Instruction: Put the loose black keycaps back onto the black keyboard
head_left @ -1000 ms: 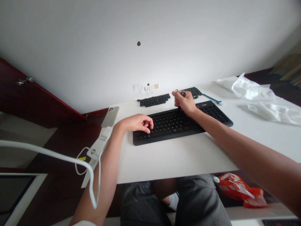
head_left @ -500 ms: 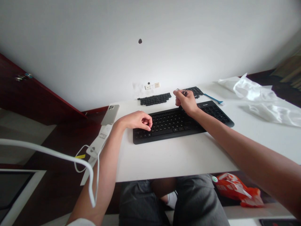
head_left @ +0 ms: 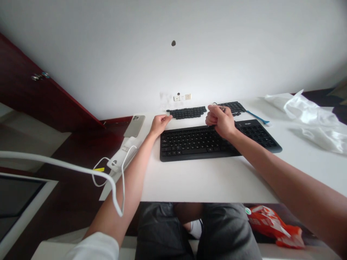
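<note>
Clenched right hand — dark object inside (mostly hidden)

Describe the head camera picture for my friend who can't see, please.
A person's left hand is by rows of loose black keys, and the right hand, over a black keyboard, seems to grip something dark. On the white desk also lie a phone and crumpled plastic.

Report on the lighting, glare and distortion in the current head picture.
In the head view, the wall is lightest low down, dimming toward the upper corners; the plastic shows whitish glare; the door slants and the right forearm looks stretched, probably wide-lens distortion; legends on the keyboard are too small to read.
</note>
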Demonstrator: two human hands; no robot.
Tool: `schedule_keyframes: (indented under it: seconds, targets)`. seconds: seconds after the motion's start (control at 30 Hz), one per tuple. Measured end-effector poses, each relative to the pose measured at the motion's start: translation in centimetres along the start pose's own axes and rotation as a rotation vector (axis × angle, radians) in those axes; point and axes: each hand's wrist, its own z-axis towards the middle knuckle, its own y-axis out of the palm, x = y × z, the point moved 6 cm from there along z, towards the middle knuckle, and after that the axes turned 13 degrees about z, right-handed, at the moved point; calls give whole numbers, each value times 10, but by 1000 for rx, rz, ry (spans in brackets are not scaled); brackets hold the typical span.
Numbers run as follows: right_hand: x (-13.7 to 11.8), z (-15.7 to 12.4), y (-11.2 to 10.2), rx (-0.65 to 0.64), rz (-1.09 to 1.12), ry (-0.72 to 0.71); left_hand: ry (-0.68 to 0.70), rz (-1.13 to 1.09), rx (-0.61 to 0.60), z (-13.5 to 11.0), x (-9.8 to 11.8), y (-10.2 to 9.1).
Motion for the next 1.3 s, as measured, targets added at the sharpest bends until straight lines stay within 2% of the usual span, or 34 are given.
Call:
schedule_keyframes:
  seconds: [0.1, 0.27, 0.43, 0.63, 0.77, 1.1, 1.3]
  targets:
    - [6, -13, 30, -99, 108, 94, 17, -21, -4, 1, -3, 4]
    - [20, -30, 85, -291, 245, 229, 11, 65, 36, -1, 0, 6]
    - [40, -31, 118, -379, 198, 303, 37, 62, 45, -4, 3, 6]
    - [54, -31, 125, -279, 273, 360, 9, 62, 40, -5, 5, 5]
    - [58, -37, 122, -243, 224, 338, 6, 36, 8, -5, 6, 7]
    - [66, -46, 120, -390, 62, 258, -12, 76, -9, -8, 10, 5]
    - [69, -51, 118, -433, -90, 235, -16, 76, -1, -9, 12, 5]
